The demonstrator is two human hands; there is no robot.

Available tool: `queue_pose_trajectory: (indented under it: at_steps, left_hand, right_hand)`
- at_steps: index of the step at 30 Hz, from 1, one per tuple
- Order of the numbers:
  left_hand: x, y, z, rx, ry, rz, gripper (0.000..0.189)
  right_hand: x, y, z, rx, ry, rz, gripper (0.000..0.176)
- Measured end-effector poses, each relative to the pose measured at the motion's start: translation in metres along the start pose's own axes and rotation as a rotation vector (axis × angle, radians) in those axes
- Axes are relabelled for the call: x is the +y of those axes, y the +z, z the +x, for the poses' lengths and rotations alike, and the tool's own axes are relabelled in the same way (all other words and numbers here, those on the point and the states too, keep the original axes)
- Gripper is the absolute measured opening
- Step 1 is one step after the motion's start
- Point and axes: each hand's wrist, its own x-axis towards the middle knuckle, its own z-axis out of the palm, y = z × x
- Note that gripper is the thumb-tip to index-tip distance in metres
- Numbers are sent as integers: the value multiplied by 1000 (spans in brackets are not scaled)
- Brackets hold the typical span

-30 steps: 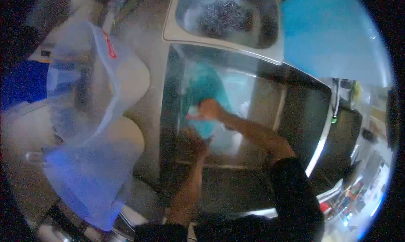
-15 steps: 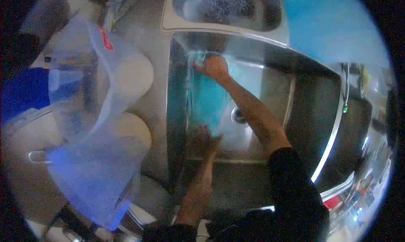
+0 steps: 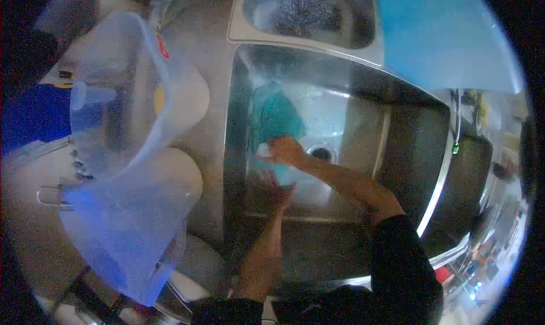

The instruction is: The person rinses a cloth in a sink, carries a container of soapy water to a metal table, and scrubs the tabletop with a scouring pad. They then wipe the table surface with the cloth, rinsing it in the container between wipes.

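A wet teal cloth (image 3: 277, 112) lies in the left part of the metal sink basin, bunched at its far end. My right hand (image 3: 288, 152) is closed over the middle of it. A small white object (image 3: 264, 150), too blurred to name, sticks out from the fingers of that hand. Closer to me, my left hand (image 3: 278, 193) rests at the near end of the cloth with thumb and fingers apart. It seems to press on the cloth, though blur hides the exact contact.
Right of my right hand is the round drain (image 3: 321, 153). A second basin (image 3: 306, 13) with dark, foamy water lies beyond. Left on the counter stand translucent plastic containers (image 3: 128, 223). A light blue panel (image 3: 448, 38) fills the far right, above the metal sink edge (image 3: 440, 194).
My right hand has come from the far end of the cloth toward me, near my left hand. The cloth's far part is now more bunched. My left hand has hardly moved.
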Motion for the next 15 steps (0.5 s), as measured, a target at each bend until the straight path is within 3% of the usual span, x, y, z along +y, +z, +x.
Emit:
queue_pose_trajectory:
  at_steps: [2, 3, 4, 7, 8, 10, 11, 13, 15]
  left_hand:
    - [-1, 5, 6, 57, 31, -37, 116]
    - [-1, 8, 6, 63, 11, -53, 115]
    - [2, 0, -11, -110, -82, 24, 114]
    - [8, -28, -6, -140, -50, 140, 116]
    - [3, -24, 2, -120, -41, 117, 116]
    - [-25, -7, -14, 94, 230, -55, 119]
    - [-25, -16, -15, 110, 224, -56, 119]
    - [-18, -32, -20, 27, 205, 145, 120]
    - [-22, -7, -24, 41, 154, 154, 120]
  right_hand:
    - [14, -9, 10, -96, -136, -10, 74]
    - [31, -32, 24, -26, 25, -7, 73]
    - [40, -41, 12, 26, 218, 12, 73]
    - [82, -3, -74, 60, 161, -54, 59]
    - [95, -6, -99, -34, 165, -121, 55]
    - [113, -13, -134, -254, 177, -247, 52]
    - [102, -32, -126, -246, 163, -253, 52]
    - [51, -87, -97, -425, 331, 84, 70]
    - [7, -57, -75, -460, 168, 16, 72]
